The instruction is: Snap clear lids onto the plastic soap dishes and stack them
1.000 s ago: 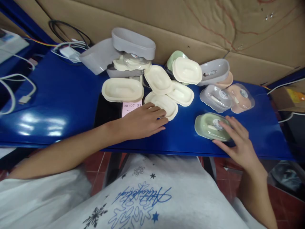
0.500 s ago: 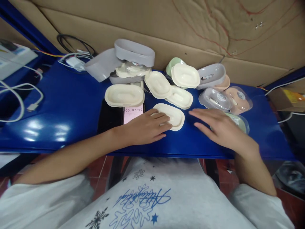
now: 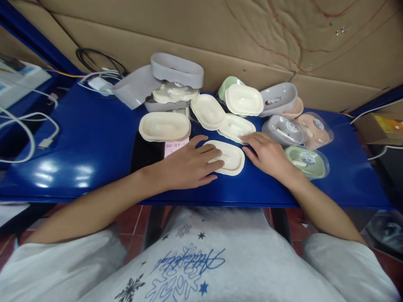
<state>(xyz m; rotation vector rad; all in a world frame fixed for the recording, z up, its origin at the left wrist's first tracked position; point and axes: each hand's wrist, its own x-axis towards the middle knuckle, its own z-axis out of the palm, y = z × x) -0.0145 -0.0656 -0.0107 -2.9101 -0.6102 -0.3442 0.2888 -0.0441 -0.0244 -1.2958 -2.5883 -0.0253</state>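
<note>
Loosely spread, your left hand (image 3: 195, 164) lies over the near cream tray (image 3: 233, 161); light pressure should steady it. Your right hand (image 3: 266, 156) meets a farther tray (image 3: 236, 127), pinch unclear.

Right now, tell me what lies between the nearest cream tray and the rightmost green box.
The right hand, over blue tabletop, as the head view shows.

Muted indoor light throws white glare on the glossy blue surface (image 3: 103, 138) at nine o'clock, shadow gathers at four o'clock, fine detail looks soft, and wide-angle distortion stretches the edges
</note>
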